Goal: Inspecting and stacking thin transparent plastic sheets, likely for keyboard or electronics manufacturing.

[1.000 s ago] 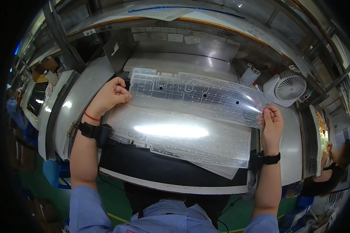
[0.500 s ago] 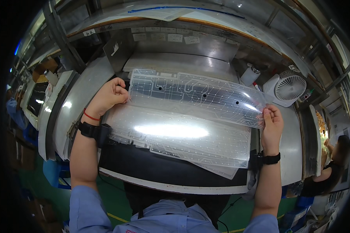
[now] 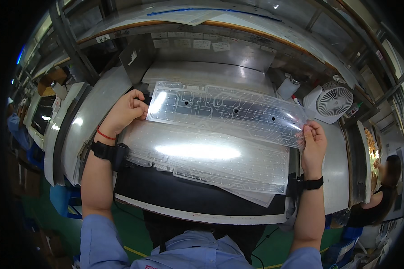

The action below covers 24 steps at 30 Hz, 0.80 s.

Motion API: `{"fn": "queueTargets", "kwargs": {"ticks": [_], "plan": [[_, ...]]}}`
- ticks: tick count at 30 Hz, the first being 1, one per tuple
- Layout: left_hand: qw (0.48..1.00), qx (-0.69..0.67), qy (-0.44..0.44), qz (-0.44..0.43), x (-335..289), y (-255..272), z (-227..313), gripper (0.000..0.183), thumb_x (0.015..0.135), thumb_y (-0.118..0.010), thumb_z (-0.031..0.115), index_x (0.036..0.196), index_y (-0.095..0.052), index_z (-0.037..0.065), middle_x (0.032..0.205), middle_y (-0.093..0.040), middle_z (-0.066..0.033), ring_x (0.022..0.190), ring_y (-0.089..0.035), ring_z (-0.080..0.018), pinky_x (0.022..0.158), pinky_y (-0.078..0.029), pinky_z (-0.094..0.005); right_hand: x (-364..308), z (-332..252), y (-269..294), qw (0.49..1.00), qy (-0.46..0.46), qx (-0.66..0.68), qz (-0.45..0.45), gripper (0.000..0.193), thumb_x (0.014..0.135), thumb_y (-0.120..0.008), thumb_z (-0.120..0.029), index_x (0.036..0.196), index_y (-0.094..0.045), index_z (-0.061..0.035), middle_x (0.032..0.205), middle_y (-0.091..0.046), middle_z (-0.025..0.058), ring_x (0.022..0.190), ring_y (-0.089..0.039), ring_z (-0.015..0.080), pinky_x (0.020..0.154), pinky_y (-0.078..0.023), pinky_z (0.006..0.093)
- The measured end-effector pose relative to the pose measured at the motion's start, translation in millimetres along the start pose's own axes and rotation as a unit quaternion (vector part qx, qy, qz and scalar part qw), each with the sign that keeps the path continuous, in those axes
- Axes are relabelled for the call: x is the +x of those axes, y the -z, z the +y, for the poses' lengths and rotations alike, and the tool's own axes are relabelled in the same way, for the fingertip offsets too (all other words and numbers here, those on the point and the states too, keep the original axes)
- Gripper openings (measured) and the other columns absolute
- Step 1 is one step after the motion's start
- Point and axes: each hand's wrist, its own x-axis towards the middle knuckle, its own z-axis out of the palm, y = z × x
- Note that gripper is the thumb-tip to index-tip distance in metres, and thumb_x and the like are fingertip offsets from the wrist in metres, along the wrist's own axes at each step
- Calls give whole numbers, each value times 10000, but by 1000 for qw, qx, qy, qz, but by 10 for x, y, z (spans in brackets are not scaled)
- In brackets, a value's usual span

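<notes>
Between my hands a clear plastic membrane circuit sheet (image 3: 220, 110), printed with pale traces and marked by a few black dots, is held up over the bench. My left hand (image 3: 131, 109) is closed in a pinch at its left edge, near the lower corner. At the other end, my right hand (image 3: 314, 139) grips the lower right corner between thumb and fingers. Below lies a stack of similar clear sheets (image 3: 229, 172), slightly fanned, with a bright glare across it. The stack rests on a black mat (image 3: 197, 197).
A white fan (image 3: 334, 102) and a translucent bottle (image 3: 288, 86) stand at the back right. A shelf (image 3: 238, 25) crosses above the bench. Metal panels (image 3: 220, 56) close off the back. Another person (image 3: 384, 188) sits at the far right.
The left end of the held sheet has shifted slightly right and tilted, and now catches a bright glare. My right hand has stayed in place.
</notes>
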Motion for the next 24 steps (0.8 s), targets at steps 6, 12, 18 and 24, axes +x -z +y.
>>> {"fn": "queueTargets", "kwargs": {"ticks": [6,12,18,24], "plan": [[1000,2,3,-12,-15,-15,29,335,819,-629,-48,1078,-435,37,822,-663,-59,717,-613,-97,680,-497,-225,7,14,9,1000,-1,3,-1,160,993,-553,-62,1143,-559,-5,934,-642,34,745,-630,93,603,-463,181],[1000,-4,-10,-25,-16,9,7,348,814,-656,-40,1068,-432,39,835,-671,-65,719,-615,-92,673,-494,-218,6,20,11,1000,0,7,0,159,995,-554,-66,1142,-557,-7,932,-643,34,746,-627,88,612,-466,182],[1000,15,-9,-18,-26,-19,39,350,817,-665,-31,1064,-426,37,844,-683,-77,733,-625,-89,678,-498,-209,8,23,21,1000,3,7,-1,154,995,-550,-62,1140,-555,-8,940,-645,36,751,-629,91,617,-471,187],[1000,11,-14,-14,-25,-10,19,353,819,-677,-20,1061,-428,38,843,-685,-77,739,-632,-91,686,-503,-210,2,8,11,1000,0,9,-1,158,994,-552,-63,1141,-555,-8,943,-646,37,753,-631,92,607,-468,188]]}}
